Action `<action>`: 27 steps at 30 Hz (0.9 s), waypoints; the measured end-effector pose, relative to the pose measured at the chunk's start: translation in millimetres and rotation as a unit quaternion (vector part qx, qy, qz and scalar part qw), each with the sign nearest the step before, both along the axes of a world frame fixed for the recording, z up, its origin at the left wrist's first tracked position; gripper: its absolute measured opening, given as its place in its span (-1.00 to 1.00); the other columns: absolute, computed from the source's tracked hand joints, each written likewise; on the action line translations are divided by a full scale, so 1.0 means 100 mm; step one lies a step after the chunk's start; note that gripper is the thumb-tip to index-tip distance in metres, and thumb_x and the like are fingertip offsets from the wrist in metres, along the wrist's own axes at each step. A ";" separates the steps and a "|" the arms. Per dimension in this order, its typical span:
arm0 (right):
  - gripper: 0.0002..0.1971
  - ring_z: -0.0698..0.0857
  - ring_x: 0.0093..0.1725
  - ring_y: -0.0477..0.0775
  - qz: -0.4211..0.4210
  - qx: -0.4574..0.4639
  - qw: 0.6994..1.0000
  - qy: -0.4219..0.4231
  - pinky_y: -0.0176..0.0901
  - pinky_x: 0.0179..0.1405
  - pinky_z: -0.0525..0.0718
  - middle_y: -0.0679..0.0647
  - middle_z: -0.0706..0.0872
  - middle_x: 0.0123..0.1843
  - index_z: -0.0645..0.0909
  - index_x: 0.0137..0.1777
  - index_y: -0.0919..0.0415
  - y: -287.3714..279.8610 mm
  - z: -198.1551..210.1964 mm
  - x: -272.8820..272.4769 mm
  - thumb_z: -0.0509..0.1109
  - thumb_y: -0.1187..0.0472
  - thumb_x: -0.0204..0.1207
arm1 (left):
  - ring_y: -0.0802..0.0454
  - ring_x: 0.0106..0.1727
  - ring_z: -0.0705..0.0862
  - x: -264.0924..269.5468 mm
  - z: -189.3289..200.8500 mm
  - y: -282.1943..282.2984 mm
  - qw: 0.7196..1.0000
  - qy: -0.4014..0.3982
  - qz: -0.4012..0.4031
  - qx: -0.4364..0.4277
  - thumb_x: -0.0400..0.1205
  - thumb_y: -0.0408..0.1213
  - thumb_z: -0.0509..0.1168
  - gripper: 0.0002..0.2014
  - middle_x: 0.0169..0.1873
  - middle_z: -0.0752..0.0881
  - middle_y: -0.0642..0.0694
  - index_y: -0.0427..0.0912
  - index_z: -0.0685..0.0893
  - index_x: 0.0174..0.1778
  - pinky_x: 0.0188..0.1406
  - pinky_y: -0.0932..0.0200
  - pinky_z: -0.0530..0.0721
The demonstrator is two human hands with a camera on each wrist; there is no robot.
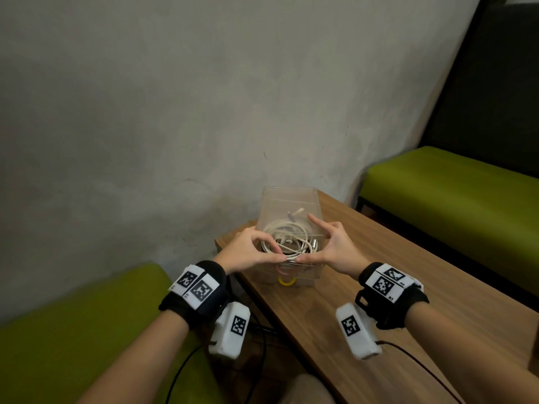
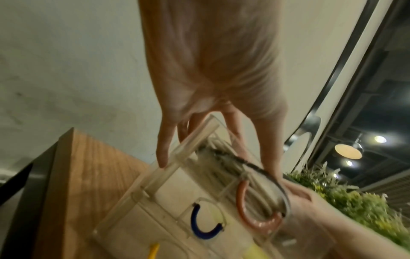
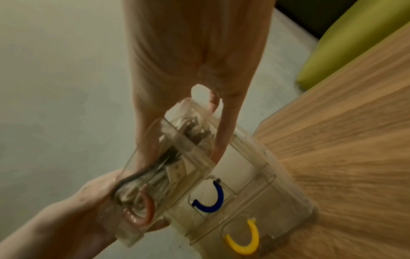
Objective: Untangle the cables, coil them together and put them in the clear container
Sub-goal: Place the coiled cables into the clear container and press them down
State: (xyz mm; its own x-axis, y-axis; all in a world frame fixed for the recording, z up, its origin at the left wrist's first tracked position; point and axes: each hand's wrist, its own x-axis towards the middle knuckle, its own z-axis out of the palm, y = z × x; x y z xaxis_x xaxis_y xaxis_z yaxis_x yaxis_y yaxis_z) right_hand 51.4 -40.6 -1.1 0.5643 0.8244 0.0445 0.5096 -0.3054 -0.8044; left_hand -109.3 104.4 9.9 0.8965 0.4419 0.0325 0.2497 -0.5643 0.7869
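Both hands over open top of container (image 1: 287, 199) at desk's (image 1: 379, 272) far corner by wall. Left hand (image 1: 248, 252) and right hand (image 1: 335, 246) pinch coil (image 1: 287, 237) at near rim, other fingers spread. Risk: springy loops pop up over rim on release; plug snags wall. Wood-grain desk, grey wall (image 1: 175, 97), green benches (image 1: 455, 193).

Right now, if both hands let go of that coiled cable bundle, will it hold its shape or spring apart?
The coiled cable bundle looks springy: nothing visibly ties the loops, so they would probably loosen. The clear container walls surround it and should limit the spread. The left hand and right hand pinch the near edge.
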 end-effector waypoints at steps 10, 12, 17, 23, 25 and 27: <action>0.11 0.32 0.35 -0.01 0.024 -0.010 1.000 0.010 -0.27 0.32 0.33 0.05 0.24 0.29 0.13 0.61 -0.03 -0.03 0.03 -0.02 0.70 0.02 0.08 | 0.05 0.26 0.51 -0.01 0.03 -0.03 0.999 0.026 0.007 -0.036 0.23 -0.03 0.62 -0.82 0.15 0.54 -0.15 0.12 0.75 -0.37 0.27 0.18 0.40; 0.12 0.32 0.34 -0.02 0.023 -0.012 1.000 0.004 -0.28 0.30 0.32 0.05 0.24 0.28 0.12 0.61 -0.01 -0.03 0.03 -0.03 0.70 0.02 0.08 | 0.03 0.27 0.53 0.00 0.01 -0.01 0.999 0.015 0.002 -0.047 0.16 0.05 0.62 -0.77 0.15 0.56 -0.14 0.12 0.78 -0.37 0.39 0.06 0.42; 0.14 0.32 0.28 -0.02 0.017 -0.012 0.999 -0.038 -0.33 0.28 0.32 0.08 0.22 0.22 0.09 0.62 0.04 0.00 0.03 -0.08 0.70 0.01 0.09 | 0.04 0.28 0.50 0.06 -0.02 -0.03 0.998 -0.004 0.044 -0.039 0.21 -0.20 0.64 -0.81 0.07 0.59 0.02 0.17 0.77 -0.49 0.38 0.07 0.42; 0.16 0.29 0.30 -0.01 0.014 -0.030 0.999 -0.018 -0.34 0.31 0.31 0.08 0.20 0.22 0.06 0.63 0.03 0.01 0.06 -0.06 0.70 -0.01 0.08 | 0.09 0.06 0.56 0.06 -0.09 -0.02 0.998 -0.049 0.038 -0.029 0.26 -0.12 0.61 -0.80 -0.11 0.64 0.05 0.13 0.68 -0.45 0.12 0.15 0.44; 0.16 0.30 0.35 0.03 0.012 -0.028 1.000 0.004 -0.29 0.35 0.32 0.08 0.20 0.24 0.04 0.63 0.02 0.00 0.06 -0.08 0.69 0.00 0.10 | 0.14 -0.02 0.59 -0.02 -0.15 -0.05 0.993 -0.107 0.020 -0.051 0.25 0.02 0.58 -0.69 -0.14 0.63 0.13 0.12 0.61 -0.24 0.05 0.14 0.46; 0.16 0.29 0.39 0.06 0.014 -0.021 0.999 0.024 -0.22 0.44 0.30 0.08 0.17 0.25 -0.03 0.64 0.03 0.00 0.05 -0.09 0.66 0.01 0.15 | 0.44 0.29 0.46 -0.10 -0.22 -0.11 0.993 -0.111 -0.009 -0.025 0.23 0.04 0.59 -0.40 0.26 0.53 0.18 0.30 0.54 0.17 0.35 0.25 0.38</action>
State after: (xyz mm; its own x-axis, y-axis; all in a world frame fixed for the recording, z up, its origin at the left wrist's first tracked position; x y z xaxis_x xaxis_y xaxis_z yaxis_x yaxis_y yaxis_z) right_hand 42.5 -41.1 4.2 0.5414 0.8406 -0.0175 0.4790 -0.3254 -0.8153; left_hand -119.6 93.1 -11.9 0.8777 0.4313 0.2090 0.0561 -0.5256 0.8489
